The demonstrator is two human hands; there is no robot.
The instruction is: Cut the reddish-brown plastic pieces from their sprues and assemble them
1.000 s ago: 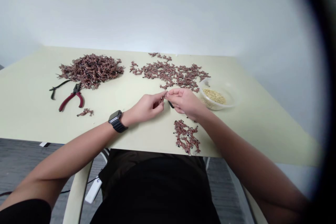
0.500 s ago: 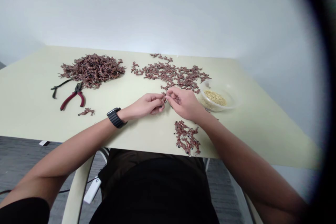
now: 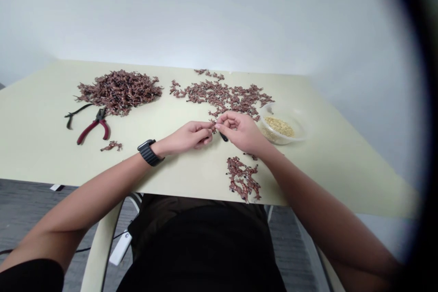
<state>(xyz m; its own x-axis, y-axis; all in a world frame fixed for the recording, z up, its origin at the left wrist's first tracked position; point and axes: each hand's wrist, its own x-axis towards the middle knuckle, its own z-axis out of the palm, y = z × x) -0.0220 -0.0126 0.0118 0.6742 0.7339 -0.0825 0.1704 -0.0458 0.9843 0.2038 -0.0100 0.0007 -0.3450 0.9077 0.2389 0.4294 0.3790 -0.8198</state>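
My left hand (image 3: 196, 136) pinches a small brown animal figurine (image 3: 213, 126) between thumb and fingers, just above the table. From the other side my right hand (image 3: 239, 132) meets it, thumb and forefinger closed right against the figurine. Whatever sits in those right fingertips is too small to make out. Beneath the right hand a dark, rounded end of some object (image 3: 223, 137) shows; the rest of it is hidden. To the right stands a clear plastic bowl (image 3: 301, 134) holding tiny gold-coloured pieces (image 3: 279, 126).
A tall heap of brown figurines (image 3: 119, 91) lies back left, with a looser spread (image 3: 226, 96) behind my hands. Near the front edge is a small group (image 3: 242, 180). Red-handled pliers (image 3: 94, 127), a black tool (image 3: 78, 112) and a single figurine (image 3: 111, 146) lie left.
My right hand has shifted and tilted slightly, and the dark rounded end beneath it now shows. The left hand keeps its pinch on the figurine. The whole view has moved a little.
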